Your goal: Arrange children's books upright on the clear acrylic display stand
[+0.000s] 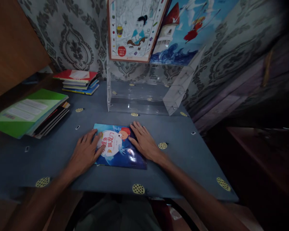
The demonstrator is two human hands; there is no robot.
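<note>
A blue picture book (117, 147) with a red cartoon fish and red Chinese characters on its cover lies flat and closed on the table before me. Over its left edge rests my left hand (88, 149), thumb on the cover and fingers stretched forward. My right hand (144, 141) lies along the book's right side, fingers extended past the upper right corner and thumb by the fish. Neither hand is wrapped round the book.
Behind the book stands a clear acrylic rack (137, 104), with a colouring book (135, 41) and a blue illustrated book (175, 48) at its top. Leftward are a pile under a green book (26, 109) and a stack topped by a red book (74, 75). A pineapple-print cloth (183, 166) covers the table.
</note>
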